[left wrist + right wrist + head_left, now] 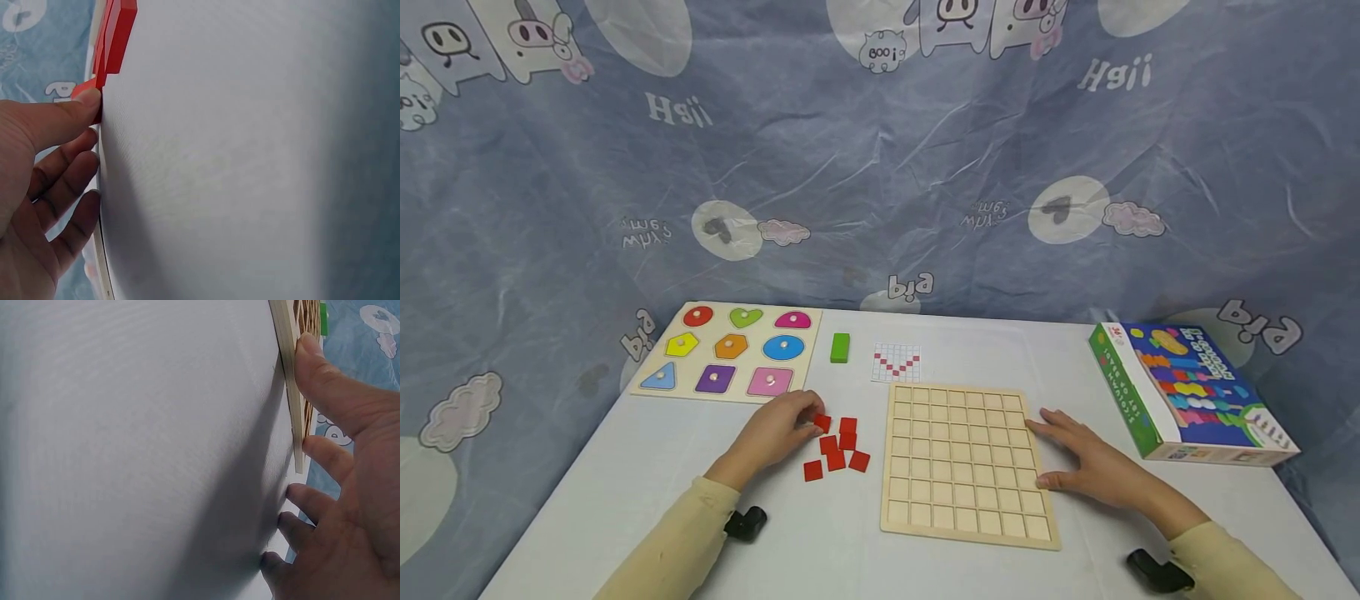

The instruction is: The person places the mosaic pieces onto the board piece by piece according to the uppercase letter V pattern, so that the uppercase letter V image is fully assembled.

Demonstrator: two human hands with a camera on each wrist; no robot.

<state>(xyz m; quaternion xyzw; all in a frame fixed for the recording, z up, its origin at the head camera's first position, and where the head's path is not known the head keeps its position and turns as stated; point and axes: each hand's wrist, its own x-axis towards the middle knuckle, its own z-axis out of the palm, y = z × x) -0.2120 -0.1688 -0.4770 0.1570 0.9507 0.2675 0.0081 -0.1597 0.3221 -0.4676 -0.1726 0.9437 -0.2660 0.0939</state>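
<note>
My left hand (775,429) is at the left end of a loose cluster of red square tiles (836,459). Its thumb and index finger pinch one red tile (96,111), while the other fingers stay apart below it in the left wrist view. To the right lies a wooden grid board (966,462) with bare square cells. My right hand (1093,462) rests at the board's right edge, fingers spread; thumb and index fingertip touch the rim (289,369). Behind the board lies a pattern card (896,363) with pink squares in a V.
A shape puzzle board (700,367) with knobbed pieces lies at the back left. Beside it is a green block (840,348). A game box (1195,392) stands at the right. Patterned cloth (880,167) hangs behind the white table (805,550).
</note>
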